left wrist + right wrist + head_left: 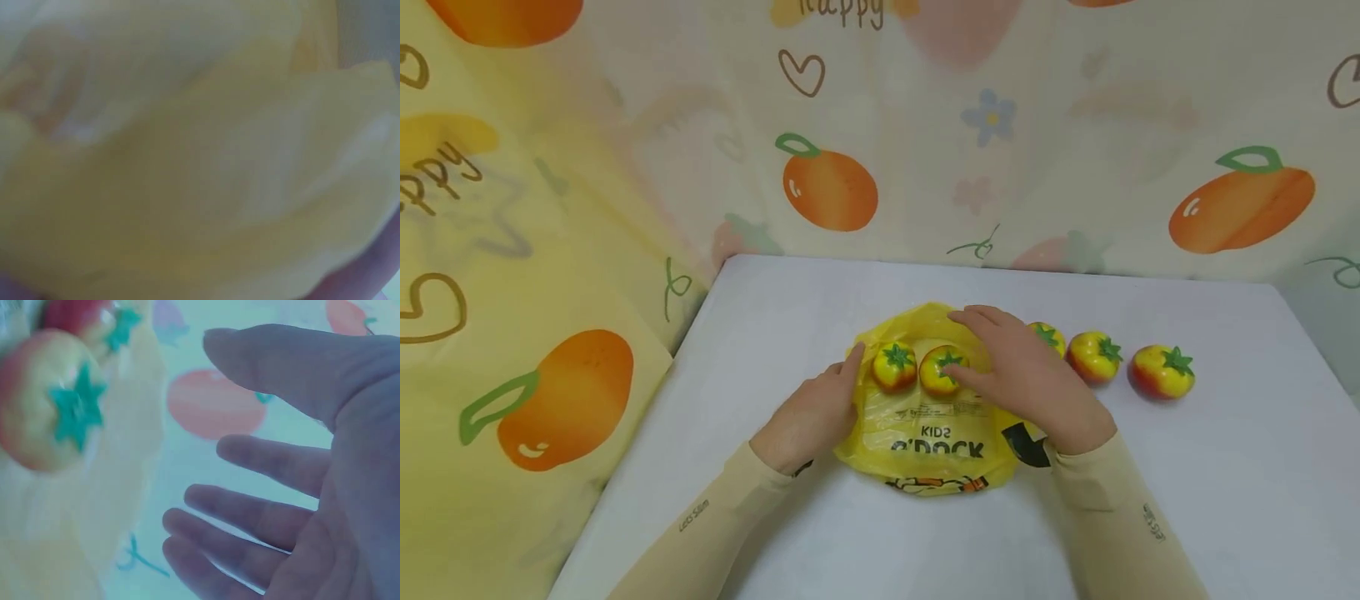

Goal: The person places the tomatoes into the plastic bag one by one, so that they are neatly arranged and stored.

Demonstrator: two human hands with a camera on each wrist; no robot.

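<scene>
A yellow bag [925, 433] lies flat on the table [1150, 500] with two tomatoes [895, 367] on it, side by side. My left hand [816, 417] rests at the bag's left edge, fingers fairly straight, beside the left tomato. My right hand [1026, 379] lies open, fingers spread, thumb against the second tomato [942, 371]. Three more tomatoes [1161, 372] sit in a row to the right.

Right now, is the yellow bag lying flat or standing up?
Lying flat: the yellow bag is spread on the table, with two tomatoes resting on it.
</scene>
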